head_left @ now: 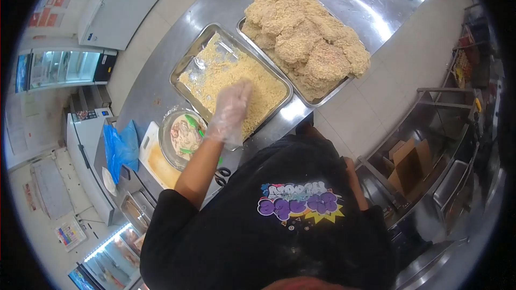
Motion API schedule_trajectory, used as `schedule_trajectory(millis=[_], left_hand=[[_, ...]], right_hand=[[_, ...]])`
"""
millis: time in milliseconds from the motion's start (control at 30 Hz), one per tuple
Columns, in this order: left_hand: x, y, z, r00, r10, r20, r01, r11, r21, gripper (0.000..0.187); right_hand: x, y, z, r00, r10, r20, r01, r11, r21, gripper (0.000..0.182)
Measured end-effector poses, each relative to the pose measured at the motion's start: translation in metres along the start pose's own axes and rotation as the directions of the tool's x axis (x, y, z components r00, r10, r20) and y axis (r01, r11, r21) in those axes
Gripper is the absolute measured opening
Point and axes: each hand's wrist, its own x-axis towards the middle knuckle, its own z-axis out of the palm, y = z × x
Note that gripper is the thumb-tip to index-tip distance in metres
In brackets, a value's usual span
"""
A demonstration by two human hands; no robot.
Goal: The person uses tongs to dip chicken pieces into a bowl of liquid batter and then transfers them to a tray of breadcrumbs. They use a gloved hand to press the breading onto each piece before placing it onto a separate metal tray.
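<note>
A steel table stood on a pale tiled floor. At far left were a large white cabinet and a lit glass-fronted fridge, with a bright display case at near left; metal racking lined the right.

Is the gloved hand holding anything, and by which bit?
Can't tell: the left hand is at the crumbs, but its palm and fingertips are hidden. The right hand doesn't show.
</note>
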Motion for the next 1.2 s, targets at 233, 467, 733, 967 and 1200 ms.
schedule_trajectory(millis=[233,467,733,967,1200], left_hand=[[0.098,-0.044,0.029,0.839,0.336,-0.428,0.072,0.711,0.7,0.073],[0.088,-0.025,0.02,0.888,0.249,-0.387,0.068,0.761,0.645,0.083],[0.132,-0.07,0.003,0.693,0.411,-0.592,0.105,0.755,0.647,0.069],[0.132,-0.061,0.013,0.607,0.511,-0.609,0.077,0.725,0.685,0.062],[0.118,-0.059,0.038,0.738,0.436,-0.514,-0.028,0.782,0.623,0.053]], right_hand=[[-0.009,-0.045,-0.052,0.984,0.177,-0.003,-0.176,0.981,0.081,0.018],[-0.065,0.014,-0.02,0.941,0.312,-0.134,-0.302,0.949,0.089,0.018],[-0.065,0.014,-0.017,0.979,0.203,0.008,-0.203,0.979,-0.025,0.037],[-0.016,0.005,0.007,0.937,0.25,-0.243,-0.226,0.966,0.123,0.042],[-0.021,-0.001,-0.029,0.98,0.147,-0.137,-0.1,0.948,0.301,0.046]])
